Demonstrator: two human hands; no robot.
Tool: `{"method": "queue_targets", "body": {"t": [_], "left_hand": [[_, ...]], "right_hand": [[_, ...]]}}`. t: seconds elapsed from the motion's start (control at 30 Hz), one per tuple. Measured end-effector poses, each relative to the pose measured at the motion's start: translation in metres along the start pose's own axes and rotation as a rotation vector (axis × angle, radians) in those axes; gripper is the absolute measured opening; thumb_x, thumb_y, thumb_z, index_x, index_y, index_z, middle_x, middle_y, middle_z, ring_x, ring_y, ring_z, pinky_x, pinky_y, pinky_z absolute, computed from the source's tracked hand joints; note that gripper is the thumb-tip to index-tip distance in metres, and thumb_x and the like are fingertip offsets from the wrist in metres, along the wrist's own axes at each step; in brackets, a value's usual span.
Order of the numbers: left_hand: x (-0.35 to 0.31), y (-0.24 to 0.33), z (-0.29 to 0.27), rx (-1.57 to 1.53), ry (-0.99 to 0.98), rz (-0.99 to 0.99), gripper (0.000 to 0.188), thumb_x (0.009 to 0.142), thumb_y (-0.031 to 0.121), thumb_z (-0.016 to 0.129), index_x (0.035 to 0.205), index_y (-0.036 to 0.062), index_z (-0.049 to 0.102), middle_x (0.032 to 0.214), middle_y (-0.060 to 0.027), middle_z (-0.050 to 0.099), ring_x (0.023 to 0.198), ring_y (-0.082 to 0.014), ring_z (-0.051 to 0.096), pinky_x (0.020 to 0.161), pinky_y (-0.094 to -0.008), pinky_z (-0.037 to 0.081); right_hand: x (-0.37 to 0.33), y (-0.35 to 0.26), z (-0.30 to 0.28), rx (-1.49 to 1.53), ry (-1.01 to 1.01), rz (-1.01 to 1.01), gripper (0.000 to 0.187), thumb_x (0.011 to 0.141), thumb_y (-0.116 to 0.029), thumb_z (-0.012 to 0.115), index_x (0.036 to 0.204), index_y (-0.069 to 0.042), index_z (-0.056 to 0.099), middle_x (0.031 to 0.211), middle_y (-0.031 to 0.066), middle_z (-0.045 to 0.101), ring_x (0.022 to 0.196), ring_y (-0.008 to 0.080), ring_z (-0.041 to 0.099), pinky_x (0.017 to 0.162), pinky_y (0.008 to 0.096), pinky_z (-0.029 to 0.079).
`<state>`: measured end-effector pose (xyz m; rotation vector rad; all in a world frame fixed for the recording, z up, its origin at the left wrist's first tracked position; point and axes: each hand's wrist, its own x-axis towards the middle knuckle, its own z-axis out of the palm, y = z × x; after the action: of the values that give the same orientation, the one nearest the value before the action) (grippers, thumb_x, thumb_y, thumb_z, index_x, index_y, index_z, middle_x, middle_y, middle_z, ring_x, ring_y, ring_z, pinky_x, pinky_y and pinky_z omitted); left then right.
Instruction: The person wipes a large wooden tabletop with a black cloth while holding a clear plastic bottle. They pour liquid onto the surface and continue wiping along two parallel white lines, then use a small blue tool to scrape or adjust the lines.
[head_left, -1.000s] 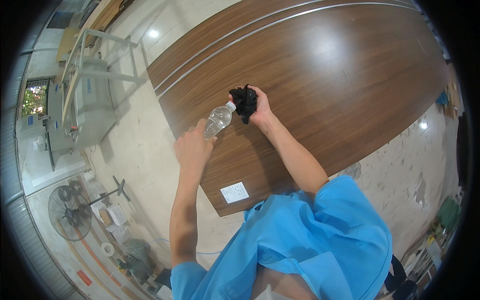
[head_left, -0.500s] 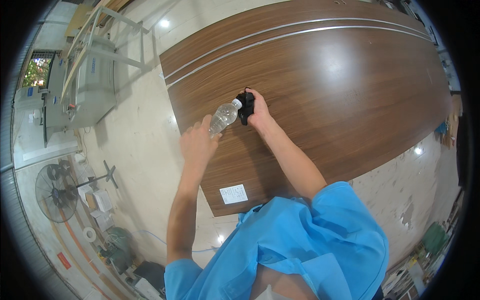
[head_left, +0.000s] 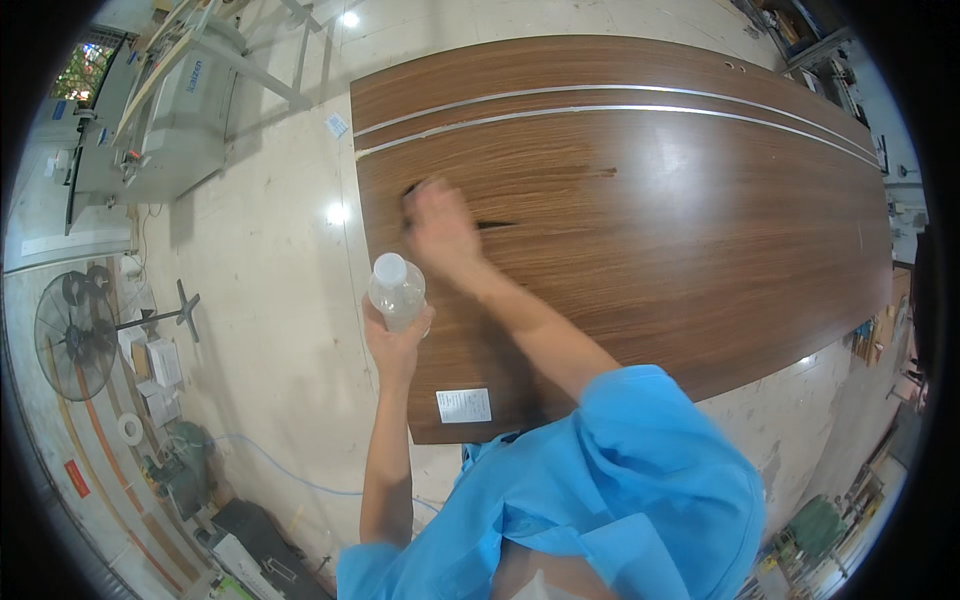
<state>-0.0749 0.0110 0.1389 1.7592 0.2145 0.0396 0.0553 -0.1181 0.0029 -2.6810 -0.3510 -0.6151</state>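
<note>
In my left hand (head_left: 393, 352), fingers wrapped round its lower part, is a clear plastic bottle (head_left: 402, 298) with a white cap, held upright near the board's left edge. My right hand (head_left: 443, 226), smeared by motion, is closed over a crumpled black cloth (head_left: 408, 197) at the left part of the brown wood-grain board (head_left: 650, 260). Most of the cloth is hidden under the fingers. A dark streak (head_left: 497, 224) shows on the board just right of this hand.
Two pale strips (head_left: 620, 97) run along the board's far side. A white paper label (head_left: 464, 406) lies at its near left corner. To the left stand a black fan (head_left: 78, 335) and a grey machine (head_left: 185, 120). A blue hose (head_left: 290, 480) crosses the floor.
My right hand has moved left with the black cloth, away from the bottle's mouth, down to the board. My left hand has lowered the bottle toward me and turned it upright.
</note>
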Motion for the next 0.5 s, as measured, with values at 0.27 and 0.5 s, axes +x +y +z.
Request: {"method": "queue_targets", "body": {"t": [0.27,0.5], "left_hand": [[0.006,-0.001,0.002,-0.116,-0.039,0.01,0.076,0.084,0.013,0.095,0.144,0.0009,0.05,0.134,-0.0091,0.063,0.123,-0.0207,0.063,0.109,-0.0398,0.051],[0.021,-0.062,-0.003,-0.082,0.037,0.024,0.075,0.087,0.016,0.093,0.146,0.0019,0.048,0.136,-0.0104,0.062,0.126,-0.0232,0.062,0.111,-0.0407,0.049]], "right_hand": [[0.013,0.052,0.015,0.139,0.01,-0.095,0.036,0.1,-0.013,0.057,0.132,0.0,0.066,0.155,0.0213,0.059,0.149,0.037,0.052,0.129,0.0479,0.038],[-0.015,0.315,-0.1,-0.12,0.156,0.449,0.048,0.087,-0.002,0.077,0.13,0.0,0.056,0.164,0.0275,0.044,0.15,0.0475,0.044,0.123,0.0506,0.042]]}}
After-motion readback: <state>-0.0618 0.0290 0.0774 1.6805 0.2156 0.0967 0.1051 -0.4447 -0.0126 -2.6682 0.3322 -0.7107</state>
